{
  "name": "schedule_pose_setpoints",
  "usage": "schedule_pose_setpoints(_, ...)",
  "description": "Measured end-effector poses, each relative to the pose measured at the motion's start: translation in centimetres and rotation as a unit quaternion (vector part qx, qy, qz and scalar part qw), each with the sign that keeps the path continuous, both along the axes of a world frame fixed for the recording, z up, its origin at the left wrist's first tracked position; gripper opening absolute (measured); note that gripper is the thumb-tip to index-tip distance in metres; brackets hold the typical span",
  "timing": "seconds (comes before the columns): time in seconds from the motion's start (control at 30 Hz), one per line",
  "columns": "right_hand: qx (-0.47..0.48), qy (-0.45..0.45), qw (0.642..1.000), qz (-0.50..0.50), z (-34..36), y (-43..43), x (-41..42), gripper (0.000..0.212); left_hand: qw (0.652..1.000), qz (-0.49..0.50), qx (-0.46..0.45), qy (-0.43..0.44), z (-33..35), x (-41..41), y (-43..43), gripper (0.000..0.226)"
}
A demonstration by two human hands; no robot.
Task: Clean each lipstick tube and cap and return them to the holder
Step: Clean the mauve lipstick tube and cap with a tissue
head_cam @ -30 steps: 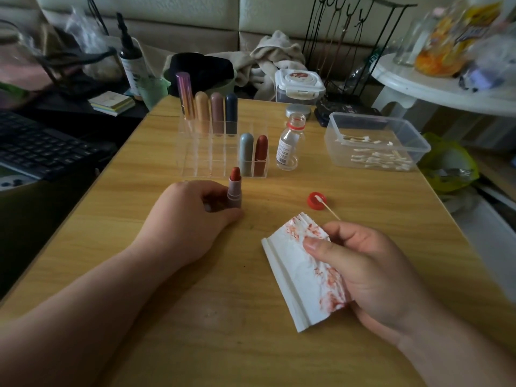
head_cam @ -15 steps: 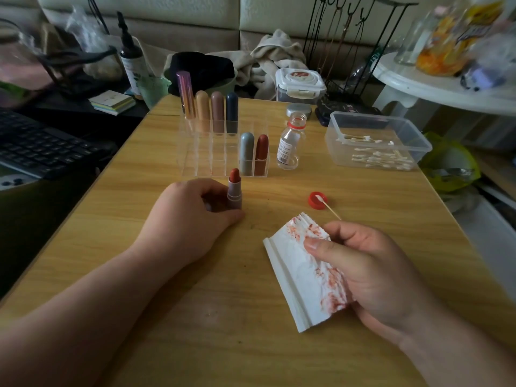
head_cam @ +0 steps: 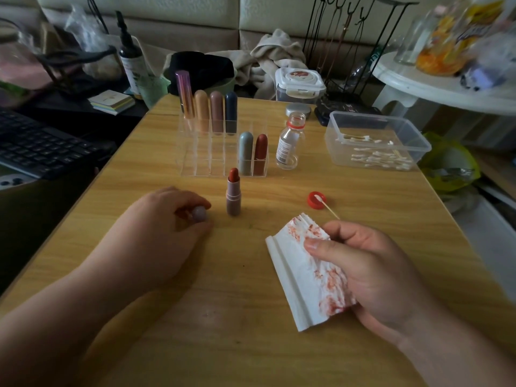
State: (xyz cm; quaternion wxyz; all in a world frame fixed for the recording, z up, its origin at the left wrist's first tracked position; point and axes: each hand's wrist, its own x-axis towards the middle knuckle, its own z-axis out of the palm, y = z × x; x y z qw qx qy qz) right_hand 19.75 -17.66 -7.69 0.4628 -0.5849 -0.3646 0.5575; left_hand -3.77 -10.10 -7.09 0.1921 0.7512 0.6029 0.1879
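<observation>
Tabletop (head_cam: 245, 347): L hand (head_cam: 156, 236) grips cap (head_cam: 200, 213), R hand (head_cam: 365, 272) tissue (head_cam: 293, 277).

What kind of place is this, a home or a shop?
Likely a home living room: padded cream sofa back, crumpled beige towel, and black computer keyboard beside the yellow wooden table.

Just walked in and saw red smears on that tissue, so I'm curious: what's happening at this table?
A person is cleaning lipsticks. The left hand grips a small rounded mauve cap low over the wooden table, while the right hand holds a folded white tissue smeared with red. The uncapped mauve lipstick tube, its red stick exposed, stands upright on its own in front of the clear acrylic holder. Six capped lipsticks already sit in the holder.
</observation>
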Motion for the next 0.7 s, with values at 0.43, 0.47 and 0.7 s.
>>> schedule_pose_setpoints(0.43,0.015,0.114,0.976,0.184,2.0,-0.6,-1.0,0.017,0.815,-0.164,-0.297,-0.469,1.4,0.8,-5.1,0.025)
schedule_pose_setpoints(0.47,0.006,0.125,0.975,0.184,2.1,-0.5,-1.0,0.020,0.824,-0.158,-0.294,-0.458,1.6,1.1,-5.2,0.022)
schedule_pose_setpoints(0.7,-0.033,0.224,0.972,0.068,2.3,-1.1,-1.7,0.021,0.816,-0.052,-0.285,-0.500,1.5,2.3,-5.5,0.028)
